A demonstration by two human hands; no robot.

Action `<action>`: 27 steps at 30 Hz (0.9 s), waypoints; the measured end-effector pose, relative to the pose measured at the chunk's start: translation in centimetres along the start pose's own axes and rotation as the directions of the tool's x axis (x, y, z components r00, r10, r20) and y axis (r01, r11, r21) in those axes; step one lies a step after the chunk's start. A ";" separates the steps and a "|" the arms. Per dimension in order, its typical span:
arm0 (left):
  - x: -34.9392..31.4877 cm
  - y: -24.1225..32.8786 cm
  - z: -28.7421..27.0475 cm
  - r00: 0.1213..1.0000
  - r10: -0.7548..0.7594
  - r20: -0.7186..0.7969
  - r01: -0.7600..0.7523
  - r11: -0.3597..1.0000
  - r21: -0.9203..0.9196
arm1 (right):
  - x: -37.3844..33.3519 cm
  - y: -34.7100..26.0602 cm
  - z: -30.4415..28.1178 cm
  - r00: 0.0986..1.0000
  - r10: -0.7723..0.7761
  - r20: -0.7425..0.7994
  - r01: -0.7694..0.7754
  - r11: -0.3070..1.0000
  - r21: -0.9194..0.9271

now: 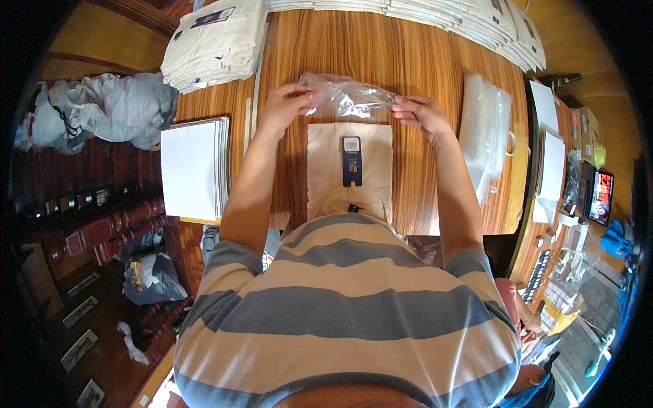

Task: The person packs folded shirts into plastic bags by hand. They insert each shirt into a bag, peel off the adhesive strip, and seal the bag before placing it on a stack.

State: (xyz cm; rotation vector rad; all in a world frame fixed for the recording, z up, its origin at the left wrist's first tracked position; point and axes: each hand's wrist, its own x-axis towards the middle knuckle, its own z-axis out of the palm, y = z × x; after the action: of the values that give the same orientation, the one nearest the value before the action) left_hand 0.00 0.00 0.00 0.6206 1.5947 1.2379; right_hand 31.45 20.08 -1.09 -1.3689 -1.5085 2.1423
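Observation:
A clear plastic bag (354,98) is stretched between my two hands above the wooden table. My left hand (288,107) pinches its left end, and the fingers of my right hand (423,114) are closed on the other end. Just below the bag, close to my body, lies a folded beige garment (324,163), flat on the table. A dark hang tag (352,162) with a white label at its top rests along the garment's middle. My striped shirt hides the near edge of the garment.
The wooden table (408,61) carries a stack of clear bags (484,129) at right and white sheets (194,170) at left. Piles of packed pale garments (214,51) line the far side. Filled plastic sacks (109,109) stand beyond the left edge. Another person's hand (532,321) shows at lower right.

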 end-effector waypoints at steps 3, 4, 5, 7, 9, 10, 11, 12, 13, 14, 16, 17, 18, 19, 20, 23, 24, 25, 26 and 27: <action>-1.1 1.6 1.6 1.000 0.023 -0.019 -0.026 0.977 -0.210 | -0.6 -0.1 -0.3 0.998 -0.054 -0.036 0.044 0.968 -0.248; -1.4 2.0 2.3 0.999 0.049 0.001 -0.048 0.964 -0.262 | -1.1 -0.4 -0.3 0.997 -0.078 -0.026 0.066 0.948 -0.311; -1.7 2.2 2.9 0.997 0.077 0.019 -0.068 0.947 -0.313 | -1.6 -0.8 -0.3 0.995 -0.101 -0.014 0.089 0.924 -0.372; -1.7 3.1 2.8 0.992 0.128 0.002 -0.122 0.945 -0.303 | -1.3 -1.9 0.8 0.998 -0.055 -0.041 0.037 0.939 -0.343; -1.4 3.5 2.4 0.987 0.161 0.006 -0.149 0.930 -0.335 | -1.2 -2.8 2.1 0.998 0.045 -0.038 -0.054 0.961 -0.273; -1.1 3.3 2.0 0.986 0.168 0.018 -0.149 0.916 -0.374 | -1.4 -3.2 2.9 0.993 0.121 -0.016 -0.121 0.968 -0.219; -1.0 3.2 1.6 0.984 0.175 0.029 -0.148 0.899 -0.411 | -1.4 -3.5 3.4 0.981 0.195 0.011 -0.190 0.967 -0.168; -0.7 3.2 1.4 0.981 0.179 0.069 -0.134 0.898 -0.418 | -0.9 -3.0 3.2 0.977 0.183 0.105 -0.183 0.983 -0.007; -0.6 3.2 1.4 0.978 0.182 0.106 -0.121 0.897 -0.425 | -0.2 -2.1 3.0 0.968 0.156 0.198 -0.187 0.971 0.151; -0.4 3.3 1.3 0.973 0.185 0.142 -0.107 0.895 -0.432 | 0.5 -1.3 2.7 0.952 0.112 0.285 -0.200 0.932 0.304; -1.0 3.7 1.6 0.971 0.197 0.134 -0.121 0.892 -0.435 | 0.9 -0.3 3.7 0.961 0.047 0.272 -0.102 0.976 0.193; -1.1 4.0 1.8 0.970 0.204 0.132 -0.128 0.890 -0.437 | 1.2 0.0 3.9 0.964 0.013 0.266 -0.052 0.989 0.137; -1.3 3.9 1.7 0.972 0.214 0.100 -0.152 0.889 -0.431 | 1.3 0.0 4.4 0.972 -0.004 0.236 -0.046 0.977 0.207; -1.3 3.8 1.6 0.972 0.224 0.069 -0.175 0.888 -0.425 | 1.3 -0.1 4.6 0.984 -0.037 0.176 -0.013 0.961 0.275; -1.4 3.7 1.5 0.971 0.235 0.039 -0.197 0.887 -0.418 | 1.2 -0.2 4.7 0.992 -0.066 0.110 0.025 0.940 0.340; -1.5 4.0 1.4 0.988 0.150 0.022 -0.132 0.927 -0.351 | 1.7 -0.8 3.9 0.993 -0.119 -0.027 0.120 0.911 0.394; -1.5 3.9 1.3 0.989 0.146 0.015 -0.134 0.942 -0.307 | 0.9 -1.8 4.3 0.987 -0.148 -0.061 0.160 0.926 0.342; -1.7 3.9 1.4 0.990 0.141 0.012 -0.133 0.956 -0.263 | -0.3 -2.7 4.7 0.979 -0.177 -0.098 0.198 0.937 0.288; -1.7 3.8 1.3 0.991 0.137 0.009 -0.131 0.967 -0.217 | -1.3 -3.6 5.0 0.985 -0.171 -0.003 0.163 0.930 0.330; -1.5 3.3 1.2 0.994 0.103 0.023 -0.098 0.980 -0.176 | -1.4 -3.3 4.7 0.992 -0.127 0.018 0.118 0.962 0.247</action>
State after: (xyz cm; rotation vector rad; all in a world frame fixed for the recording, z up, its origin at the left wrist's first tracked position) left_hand 1.09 0.38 3.58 0.6115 1.4251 1.4187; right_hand 27.57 17.69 2.66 -1.1317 -1.2510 2.1971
